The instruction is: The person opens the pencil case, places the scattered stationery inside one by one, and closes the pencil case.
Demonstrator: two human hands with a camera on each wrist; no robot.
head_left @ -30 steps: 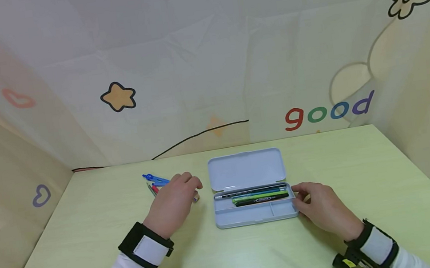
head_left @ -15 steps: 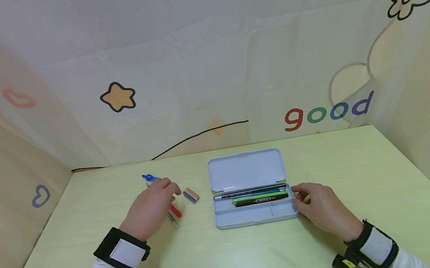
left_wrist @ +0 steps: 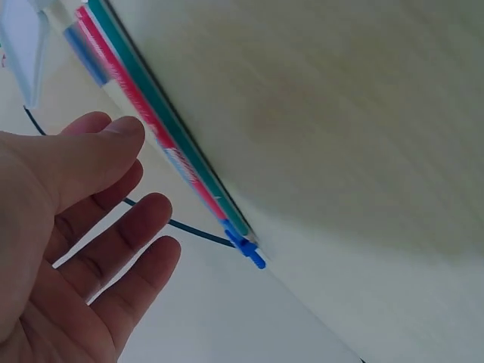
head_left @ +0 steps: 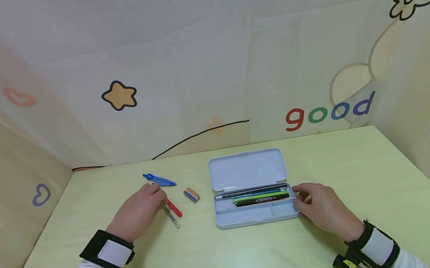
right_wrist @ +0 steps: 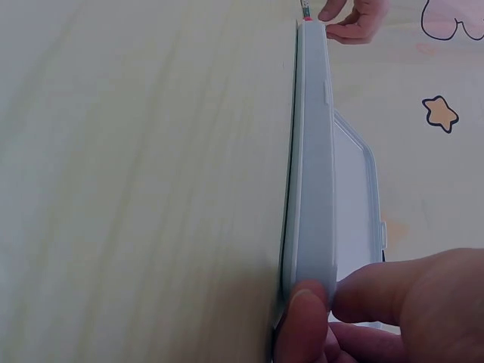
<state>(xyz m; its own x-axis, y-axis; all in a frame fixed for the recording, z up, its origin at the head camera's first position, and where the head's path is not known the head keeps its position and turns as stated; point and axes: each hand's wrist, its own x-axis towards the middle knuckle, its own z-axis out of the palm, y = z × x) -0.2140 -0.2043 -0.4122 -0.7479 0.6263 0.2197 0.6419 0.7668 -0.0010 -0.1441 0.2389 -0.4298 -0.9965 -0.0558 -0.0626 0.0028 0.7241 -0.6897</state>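
My left hand [head_left: 137, 210] hovers over a pencil [head_left: 170, 215] and a red pen [head_left: 174, 208], partly covering them. In the left wrist view its fingers are loosely bent, and a gap separates them from the red pen [left_wrist: 128, 83] and the green pencil [left_wrist: 151, 98]. At the right end of an open pale blue pencil case [head_left: 243, 215], my right hand [head_left: 324, 205] grips the edge; in the right wrist view the thumb and fingers pinch the case's corner [right_wrist: 314, 174]. Several pens and pencils, among them a black marker [head_left: 262, 200], lie in the back compartment.
A blue compass [head_left: 160, 179] lies behind the left hand. Between that hand and the case is an eraser [head_left: 192, 195] in a striped sleeve. The case's raised lid [head_left: 247, 170] points toward the printed backdrop [head_left: 206, 63] at the table's rear.
The left hand has moved left and toward the person, away from the eraser, uncovering the eraser, the compass and the ends of the pencil and red pen. My right hand stays on the case.
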